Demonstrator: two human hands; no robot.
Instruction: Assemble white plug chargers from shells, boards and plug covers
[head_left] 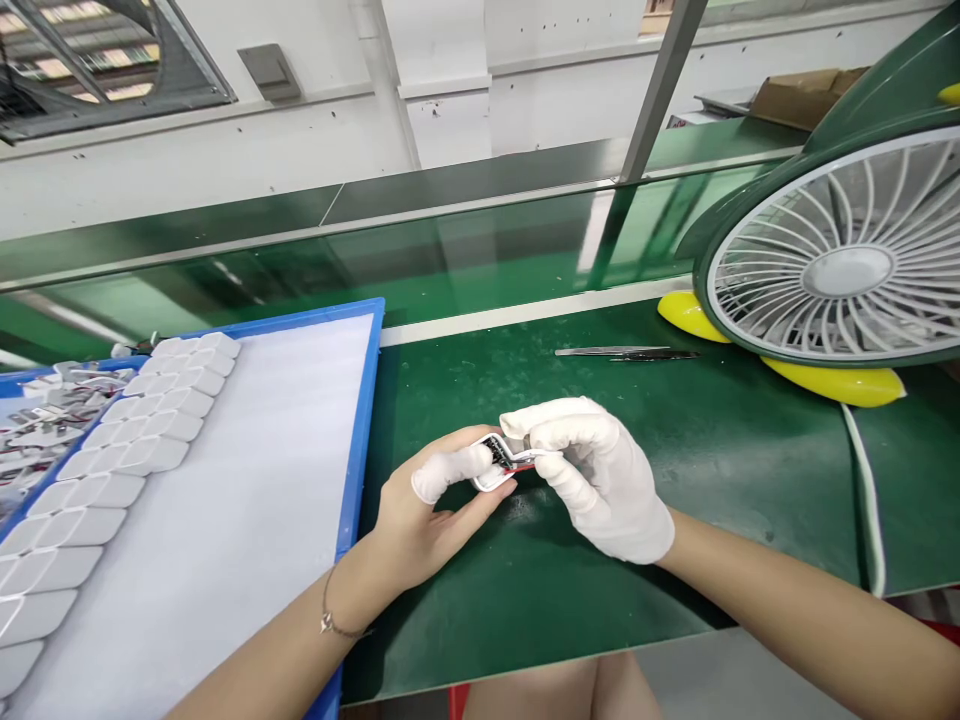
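At the centre of the frame, the left hand [442, 490] grips the white case [493, 484] above the table [465, 620]; the right hand [600, 475] pinches the white part [525, 456] at its opening. Tweezers [626, 353] lie above right, near the fan [847, 270].

The picture is bright, with soft, even light. The shiny dark green table top [450, 590] has a pale, hazy glow near the right arm [780, 590] and soft dark shadows under both arms. Light makes long white streaks on the glossy green panel [480, 250] behind it. The flat white sheet [262, 450] is so bright that it looks almost plain. The big round fan with a white grille [847, 270] looks stretched near the side. The messy pile of small white and metal parts [52, 420] is a bit fuzzy.
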